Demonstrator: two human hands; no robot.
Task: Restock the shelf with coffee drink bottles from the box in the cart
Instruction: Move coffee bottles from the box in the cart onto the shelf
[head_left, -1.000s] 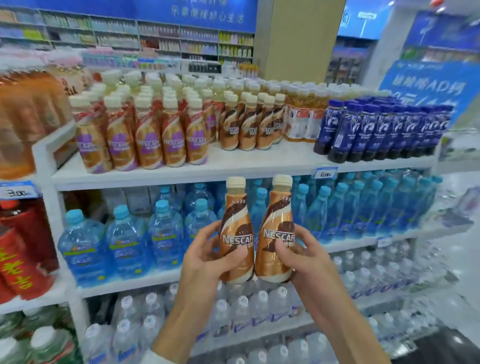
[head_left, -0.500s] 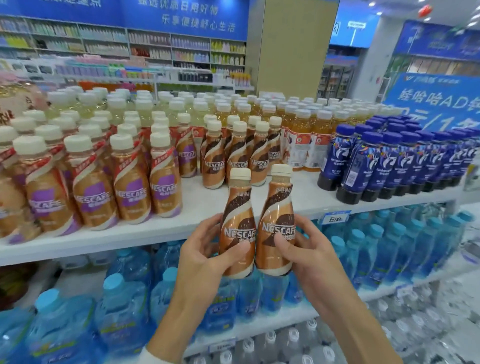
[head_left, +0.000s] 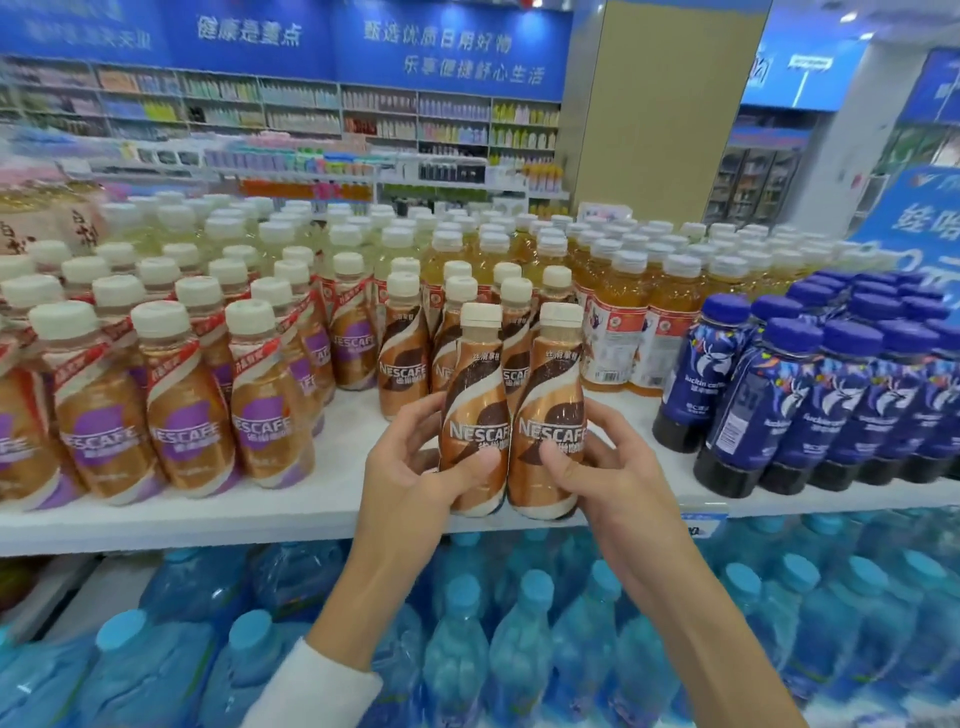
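Two brown-and-gold coffee bottles with cream caps stand upright side by side over the front of the white top shelf (head_left: 332, 452). My left hand (head_left: 410, 467) grips the left coffee bottle (head_left: 475, 395); my right hand (head_left: 613, 467) grips the right coffee bottle (head_left: 553, 395). Whether their bases touch the shelf I cannot tell. Directly behind them stands a short row of matching brown coffee bottles (head_left: 402, 353). The box and cart are out of view.
Purple-label coffee bottles (head_left: 182, 410) crowd the shelf's left. Amber tea bottles (head_left: 618, 322) stand behind right, dark blue coffee bottles (head_left: 810, 405) at the right. Blue-capped water bottles (head_left: 519, 639) fill the lower shelf. Bare shelf surface shows in front of the brown row.
Both hands have lifted the two bottles from the level of the water shelf to the top shelf's front edge. The view has moved closer and higher over the shelf.
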